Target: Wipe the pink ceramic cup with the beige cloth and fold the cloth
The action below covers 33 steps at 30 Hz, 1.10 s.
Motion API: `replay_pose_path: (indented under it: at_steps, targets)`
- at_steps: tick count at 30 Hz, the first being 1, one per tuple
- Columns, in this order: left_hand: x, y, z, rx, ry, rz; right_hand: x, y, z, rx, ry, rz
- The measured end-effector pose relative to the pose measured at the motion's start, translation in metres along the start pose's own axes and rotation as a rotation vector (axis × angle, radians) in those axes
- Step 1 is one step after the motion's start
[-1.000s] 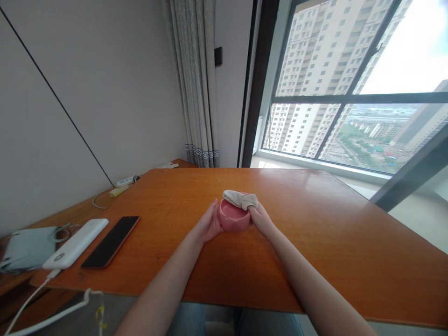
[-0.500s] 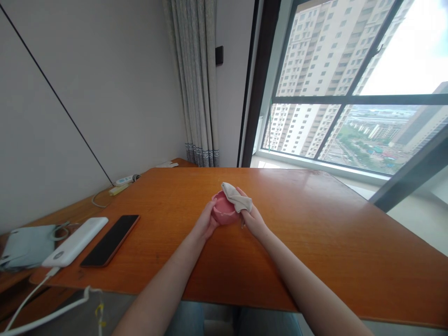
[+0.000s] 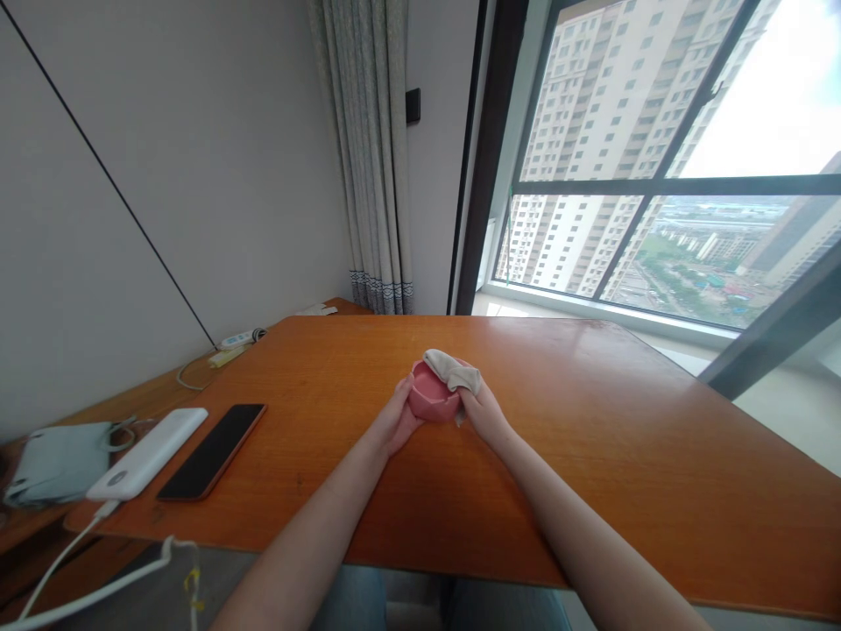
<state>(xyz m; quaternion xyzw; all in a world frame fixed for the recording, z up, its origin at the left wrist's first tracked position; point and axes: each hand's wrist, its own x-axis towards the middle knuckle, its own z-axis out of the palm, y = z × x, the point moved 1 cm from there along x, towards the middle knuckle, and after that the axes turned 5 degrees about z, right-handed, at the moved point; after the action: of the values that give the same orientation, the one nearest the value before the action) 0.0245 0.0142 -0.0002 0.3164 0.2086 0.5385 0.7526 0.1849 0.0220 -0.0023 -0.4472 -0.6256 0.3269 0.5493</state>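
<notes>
A small pink bowl [image 3: 434, 404] with a notched rim is held up over the wooden table, tilted so that its inside shows. My left hand [image 3: 398, 421] is closed around its left side, thumb near the rim. On the other side, my right hand [image 3: 484, 412] grips a light grey cloth [image 3: 453, 370] and presses it over the bowl's far right rim. Folds of the cloth cover that part of the rim and some of my right fingers. A corner of cloth hangs below the bowl beside my right hand.
On the table [image 3: 591, 456], to the left, lie a black-screened phone [image 3: 212, 451] and a white power bank [image 3: 148, 454] with a cable plugged in. Beyond them are a light grey-blue pouch [image 3: 58, 463] and a power strip [image 3: 237, 339]. A window [image 3: 644, 254] stands at the right.
The cloth has slid slightly along the bowl's far right rim, its shape more bunched. Both hands and the bowl appear a little further right in view.
</notes>
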Motion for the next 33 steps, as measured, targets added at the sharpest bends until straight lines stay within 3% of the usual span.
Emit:
replay_pose_path:
  at_steps: [3, 8, 14, 19, 24, 28, 33]
  targets:
    - [-0.001, 0.001, 0.002, -0.037, -0.094, -0.079, 0.008, -0.005, -0.012, 0.017, -0.093, 0.034]
    - [-0.002, 0.002, 0.001, -0.017, 0.009, -0.151, 0.010, -0.013, -0.022, 0.059, -0.167, 0.115]
    - [-0.004, 0.004, 0.002, -0.016, -0.023, -0.224, 0.007, -0.014, -0.021, 0.086, -0.222, 0.139]
    - [0.000, 0.000, -0.002, 0.000, 0.057, -0.141, 0.007, -0.011, -0.016, 0.078, -0.193, 0.133]
    - [0.004, 0.002, -0.007, -0.027, 0.081, -0.049, 0.003, -0.011, -0.009, 0.060, -0.112, 0.013]
    - [0.005, 0.007, -0.009, -0.042, 0.147, 0.035, -0.003, -0.012, 0.000, 0.037, -0.128, -0.074]
    - [0.007, 0.009, -0.007, -0.049, 0.185, 0.086, -0.006, -0.007, 0.007, -0.012, -0.102, -0.100]
